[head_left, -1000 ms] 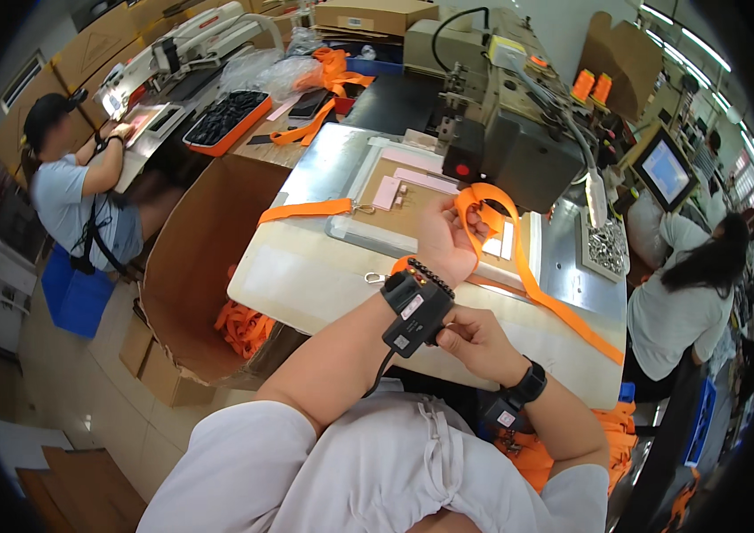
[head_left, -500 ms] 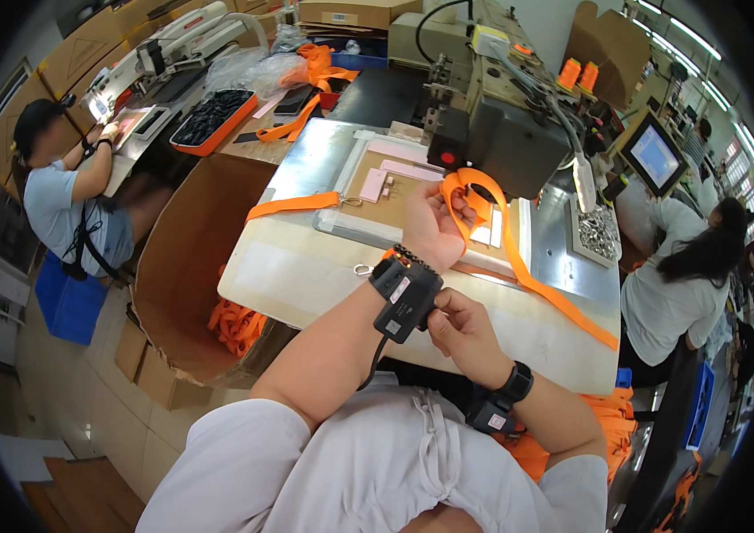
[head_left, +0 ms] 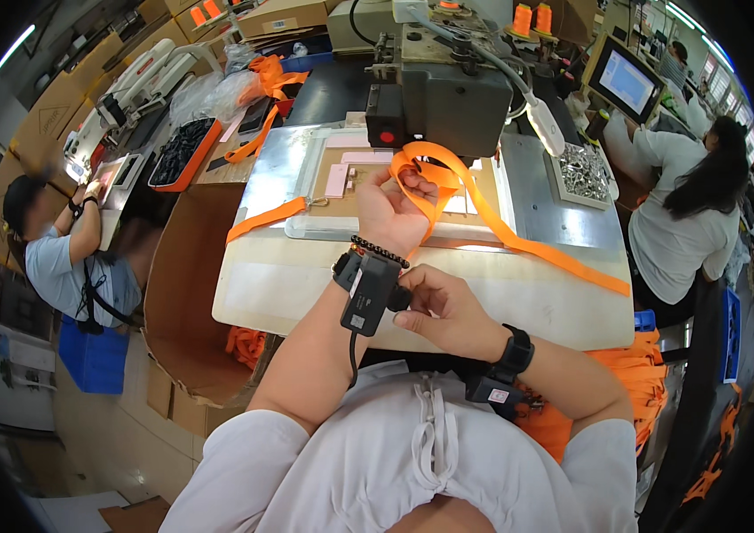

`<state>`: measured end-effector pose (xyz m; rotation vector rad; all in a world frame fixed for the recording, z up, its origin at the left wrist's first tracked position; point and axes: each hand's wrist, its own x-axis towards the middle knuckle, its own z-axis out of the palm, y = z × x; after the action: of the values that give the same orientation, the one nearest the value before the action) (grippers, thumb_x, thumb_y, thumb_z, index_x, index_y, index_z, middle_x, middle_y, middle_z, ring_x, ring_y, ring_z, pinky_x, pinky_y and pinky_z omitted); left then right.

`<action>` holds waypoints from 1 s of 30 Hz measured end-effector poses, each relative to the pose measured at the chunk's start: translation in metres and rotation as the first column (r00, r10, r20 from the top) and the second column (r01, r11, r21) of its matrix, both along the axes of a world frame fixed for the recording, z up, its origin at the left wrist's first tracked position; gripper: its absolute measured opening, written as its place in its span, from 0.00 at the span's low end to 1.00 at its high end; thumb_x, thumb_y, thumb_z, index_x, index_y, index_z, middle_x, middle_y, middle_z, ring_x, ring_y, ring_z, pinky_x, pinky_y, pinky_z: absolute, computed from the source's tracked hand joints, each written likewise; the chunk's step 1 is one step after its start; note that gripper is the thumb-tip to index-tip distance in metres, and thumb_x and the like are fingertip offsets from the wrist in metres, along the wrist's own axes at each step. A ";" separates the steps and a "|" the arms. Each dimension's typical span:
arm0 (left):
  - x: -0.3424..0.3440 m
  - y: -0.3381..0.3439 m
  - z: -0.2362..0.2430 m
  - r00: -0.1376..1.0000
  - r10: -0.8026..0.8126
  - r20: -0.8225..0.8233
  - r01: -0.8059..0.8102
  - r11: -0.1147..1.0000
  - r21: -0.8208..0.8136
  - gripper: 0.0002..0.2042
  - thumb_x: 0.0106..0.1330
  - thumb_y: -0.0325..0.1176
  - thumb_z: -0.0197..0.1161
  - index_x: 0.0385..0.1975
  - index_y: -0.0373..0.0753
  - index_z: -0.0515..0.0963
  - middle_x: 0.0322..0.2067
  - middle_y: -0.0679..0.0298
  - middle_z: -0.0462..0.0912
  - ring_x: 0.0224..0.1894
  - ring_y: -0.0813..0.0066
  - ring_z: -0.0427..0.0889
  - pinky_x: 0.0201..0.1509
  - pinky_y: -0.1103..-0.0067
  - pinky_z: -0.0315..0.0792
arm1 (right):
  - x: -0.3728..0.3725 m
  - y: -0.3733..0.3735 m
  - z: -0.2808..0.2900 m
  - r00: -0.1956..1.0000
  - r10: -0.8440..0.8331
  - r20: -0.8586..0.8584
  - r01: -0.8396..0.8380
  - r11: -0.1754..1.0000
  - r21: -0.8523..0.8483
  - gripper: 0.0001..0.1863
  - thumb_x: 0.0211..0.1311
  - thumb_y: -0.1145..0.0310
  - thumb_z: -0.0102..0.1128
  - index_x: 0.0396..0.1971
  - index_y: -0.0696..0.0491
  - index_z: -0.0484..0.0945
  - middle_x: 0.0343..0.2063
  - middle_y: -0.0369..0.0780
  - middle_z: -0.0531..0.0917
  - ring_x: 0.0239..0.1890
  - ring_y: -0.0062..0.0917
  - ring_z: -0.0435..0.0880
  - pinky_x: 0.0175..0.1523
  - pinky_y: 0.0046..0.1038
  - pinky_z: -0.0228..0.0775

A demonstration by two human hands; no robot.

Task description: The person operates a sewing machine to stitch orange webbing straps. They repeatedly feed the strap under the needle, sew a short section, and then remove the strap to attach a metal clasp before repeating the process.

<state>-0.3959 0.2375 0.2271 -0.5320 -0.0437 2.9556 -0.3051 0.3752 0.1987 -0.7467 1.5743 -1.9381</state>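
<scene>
My left hand (head_left: 397, 206) is raised palm up over the work plate, its fingers curled around a looped orange webbing strap (head_left: 470, 182). One end of that strap trails right, across the pale tabletop. A black box-shaped device (head_left: 368, 293) is strapped to my left wrist beside a beaded bracelet. My right hand (head_left: 452, 311) is closed at the round knob on the device's side, thumb and forefinger on either side of it. Left of my left hand lies another orange strap (head_left: 266, 219) with a metal hook (head_left: 316, 202) at its end.
A sewing machine head (head_left: 452, 102) stands just beyond my hands. The tabletop (head_left: 279, 293) has a cardboard box (head_left: 186, 293) at its left. A tray of metal hooks (head_left: 583, 175) lies right, below a screen (head_left: 626, 78). Co-workers sit left (head_left: 84, 258) and right (head_left: 683, 213).
The view has turned, shifting the table and machine leftward. My left hand still holds the looped strap; my right hand stays at the wrist device, its fingers now around the knob.
</scene>
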 end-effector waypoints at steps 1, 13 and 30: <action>-0.001 0.000 0.000 1.000 0.000 0.006 0.000 1.000 -0.005 0.05 0.61 0.29 0.50 0.25 0.36 0.69 0.22 0.64 0.71 0.25 0.75 0.71 0.34 0.78 0.68 | 0.000 -0.001 -0.001 0.998 -0.022 -0.065 0.022 1.000 0.002 0.12 0.59 0.78 0.63 0.40 0.55 0.70 0.34 0.30 0.77 0.23 0.08 0.64 0.27 0.15 0.59; 0.000 -0.005 0.000 1.000 0.018 0.007 -0.018 1.000 -0.013 0.07 0.61 0.30 0.50 0.29 0.34 0.74 0.21 0.64 0.70 0.25 0.74 0.69 0.37 0.76 0.66 | 0.012 -0.008 -0.006 0.918 -0.232 -0.323 0.250 0.968 0.017 0.19 0.51 0.73 0.71 0.40 0.53 0.71 0.21 0.31 0.68 0.17 0.13 0.60 0.24 0.19 0.54; 0.000 -0.005 0.001 1.000 -0.009 0.001 0.009 0.999 0.047 0.05 0.61 0.29 0.49 0.28 0.35 0.71 0.23 0.65 0.69 0.26 0.75 0.69 0.35 0.76 0.65 | 0.021 -0.005 -0.007 0.760 -0.447 -0.472 0.452 0.885 -0.111 0.25 0.46 0.73 0.75 0.44 0.50 0.71 0.34 0.34 0.71 0.24 0.14 0.64 0.30 0.17 0.61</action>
<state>-0.3964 0.2325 0.2280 -0.5262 -0.1102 2.9379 -0.2845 0.3702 0.1912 -0.9790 2.2415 -2.1825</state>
